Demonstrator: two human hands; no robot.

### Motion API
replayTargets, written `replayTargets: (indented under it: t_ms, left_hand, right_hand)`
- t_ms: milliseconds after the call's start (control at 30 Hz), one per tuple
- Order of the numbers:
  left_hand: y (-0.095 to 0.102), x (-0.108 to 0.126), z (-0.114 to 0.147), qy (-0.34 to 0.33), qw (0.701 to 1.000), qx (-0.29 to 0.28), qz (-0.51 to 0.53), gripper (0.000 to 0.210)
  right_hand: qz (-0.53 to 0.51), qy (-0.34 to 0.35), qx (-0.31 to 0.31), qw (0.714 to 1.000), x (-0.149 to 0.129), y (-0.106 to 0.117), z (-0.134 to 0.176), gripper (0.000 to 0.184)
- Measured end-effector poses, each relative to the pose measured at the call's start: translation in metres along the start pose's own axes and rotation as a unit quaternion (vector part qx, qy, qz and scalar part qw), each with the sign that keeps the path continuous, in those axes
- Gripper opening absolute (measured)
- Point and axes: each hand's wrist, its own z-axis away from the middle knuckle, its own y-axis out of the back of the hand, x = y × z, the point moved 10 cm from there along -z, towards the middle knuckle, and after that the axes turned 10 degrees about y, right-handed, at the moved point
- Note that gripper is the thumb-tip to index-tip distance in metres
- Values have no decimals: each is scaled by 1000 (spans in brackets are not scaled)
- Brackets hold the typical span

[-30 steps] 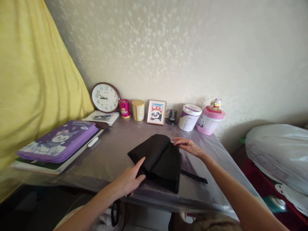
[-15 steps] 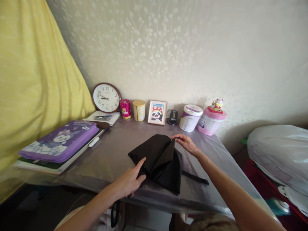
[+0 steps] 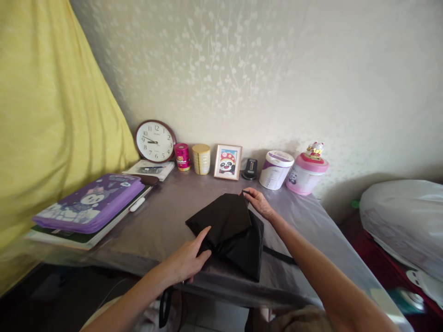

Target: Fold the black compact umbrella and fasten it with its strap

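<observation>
A black folding umbrella (image 3: 224, 221) lies collapsed on the table, its cloth spread in loose, overlapping panels. My left hand (image 3: 190, 258) is wrapped round its near end, with the index finger and thumb stretched over the cloth. The handle itself is hidden under that hand, and a black wrist loop (image 3: 166, 306) hangs below it past the table edge. At the far side, my right hand (image 3: 258, 201) pinches the edge of one panel between thumb and fingers. A black strap (image 3: 280, 255) extends from the umbrella beneath my right forearm.
Along the wall stand a clock (image 3: 155, 140), a pink can (image 3: 182, 157), a yellow-lidded tub (image 3: 201, 160), a panda picture frame (image 3: 227, 162) and two larger tubs. A purple case (image 3: 90, 203) rests on books at left. A plastic-wrapped bundle (image 3: 404, 216) sits beyond the right edge.
My right hand has moved slightly left, drawing the pinched panel over, so it now lies flatter across the umbrella. My left hand stays in place. The view has shifted slightly.
</observation>
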Motion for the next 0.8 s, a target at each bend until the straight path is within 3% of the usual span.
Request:
replayTargets:
  t_ms: [333, 600, 800]
  left_hand:
    - [4, 1, -2, -3, 1000, 2, 30, 61]
    - [3, -2, -1, 4, 984, -68, 164, 68]
    - [2, 1, 0, -3, 989, -58, 135, 67]
  right_hand:
    - [17, -35, -1, 999, 12, -9, -7, 25]
    - [74, -39, -17, 996, 16, -18, -20, 25]
    - [165, -27, -26, 986, 22, -19, -20, 28]
